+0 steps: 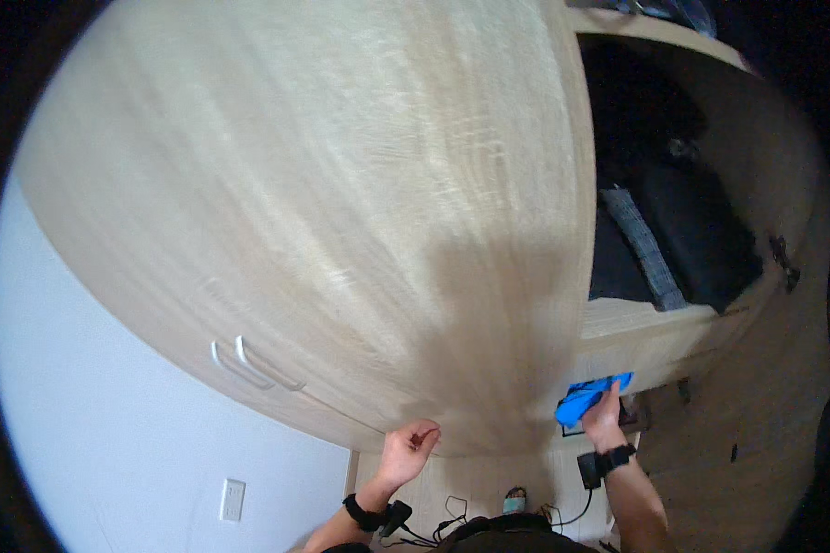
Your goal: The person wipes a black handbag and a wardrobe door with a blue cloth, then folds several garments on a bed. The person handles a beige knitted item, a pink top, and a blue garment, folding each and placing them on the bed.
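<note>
My right hand (pixel 603 417) grips a bright blue item with dark markings (pixel 582 402), thin and folded-looking; whether it is cloth or a packet I cannot tell. It is just in front of the lower part of an open wardrobe compartment (pixel 653 328). Dark folded garments (pixel 695 235) lie inside that compartment, with a grey patterned strip of fabric (pixel 643 242) among them. My left hand (pixel 409 453) hovers close to the bottom of the pale wood-grain wardrobe panel (pixel 360 228), its fingers curled and nothing visible in them.
Two metal handles (pixel 239 365) project from the panel at lower left. A white wall with an outlet (pixel 232 499) stands beyond. A dark brown wooden surface (pixel 719 428) fills the right side. Cables (pixel 442 529) hang near my body, above my slippered foot (pixel 515 501).
</note>
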The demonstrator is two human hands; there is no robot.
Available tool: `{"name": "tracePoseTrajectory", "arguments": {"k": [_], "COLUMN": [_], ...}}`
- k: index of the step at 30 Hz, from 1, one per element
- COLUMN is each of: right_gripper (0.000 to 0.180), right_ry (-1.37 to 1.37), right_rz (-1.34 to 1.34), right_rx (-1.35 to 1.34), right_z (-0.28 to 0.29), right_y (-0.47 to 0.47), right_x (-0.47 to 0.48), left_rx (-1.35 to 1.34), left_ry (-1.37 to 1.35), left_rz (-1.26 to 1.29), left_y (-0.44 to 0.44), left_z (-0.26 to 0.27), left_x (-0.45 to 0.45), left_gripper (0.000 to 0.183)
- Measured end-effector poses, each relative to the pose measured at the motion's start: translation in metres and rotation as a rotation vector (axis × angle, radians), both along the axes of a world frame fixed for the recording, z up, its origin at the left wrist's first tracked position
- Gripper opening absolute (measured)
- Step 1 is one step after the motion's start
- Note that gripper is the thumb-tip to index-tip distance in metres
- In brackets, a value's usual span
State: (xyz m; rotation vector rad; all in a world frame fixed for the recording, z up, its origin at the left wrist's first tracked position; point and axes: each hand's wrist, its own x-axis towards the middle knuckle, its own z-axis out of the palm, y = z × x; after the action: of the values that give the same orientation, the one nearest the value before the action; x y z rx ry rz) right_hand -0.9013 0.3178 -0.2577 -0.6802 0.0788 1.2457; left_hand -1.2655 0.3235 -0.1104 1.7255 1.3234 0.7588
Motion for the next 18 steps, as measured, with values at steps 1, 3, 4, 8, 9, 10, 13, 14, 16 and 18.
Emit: {"name": "tracePoseTrajectory", "arguments": {"k": [1,3,4,8,9,10,13,14,16,18], "right_gripper": [0.059,0.056,0.054,0.050,0.050,0.050,0.045,0.041,0.034,0.031], "right_ry": [0.006,0.005,-0.056,-0.352,-0.445,-0.533,-1.098,-1.241,-1.373,-1.649], "right_rz": [0.113,0.158,0.207,0.172,0.113,0.145,-0.014,-0.047,-0.108,-0.186], "right_rx": [0.089,0.036,0.085,0.088,0.065,0.117,0.290,0.341,0.452,0.543], "right_z": [0.009,0.030,0.041,0.087,0.101,0.116,0.168,0.189,0.233,0.282], "right_y": [-0.007,-0.030,-0.037,-0.061,-0.066,-0.070,-0.068,-0.069,-0.064,-0.050], "right_x": [-0.006,-0.016,-0.020,-0.037,-0.039,-0.040,-0.046,-0.048,-0.050,-0.052], "left_rx": [0.049,0.072,0.073,0.184,0.205,0.226,0.422,0.522,0.572,0.645], "left_ry": [-0.064,-0.022,-0.020,-0.143,-0.157,-0.173,-0.196,-0.221,-0.151,-0.135], "left_rz": [-0.013,0.073,0.112,0.330,0.372,0.413,0.556,0.575,0.681,0.748], "left_y": [0.000,-0.008,-0.008,-0.006,-0.006,-0.001,0.005,0.012,0.024,0.030], "left_z": [0.004,0.012,0.016,0.028,0.034,0.038,0.053,0.058,0.070,0.074], "left_x": [-0.002,-0.011,-0.018,-0.056,-0.066,-0.079,-0.113,-0.124,-0.148,-0.175], "left_gripper": [0.011,0.012,0.012,0.018,0.020,0.022,0.031,0.035,0.052,0.062]}}
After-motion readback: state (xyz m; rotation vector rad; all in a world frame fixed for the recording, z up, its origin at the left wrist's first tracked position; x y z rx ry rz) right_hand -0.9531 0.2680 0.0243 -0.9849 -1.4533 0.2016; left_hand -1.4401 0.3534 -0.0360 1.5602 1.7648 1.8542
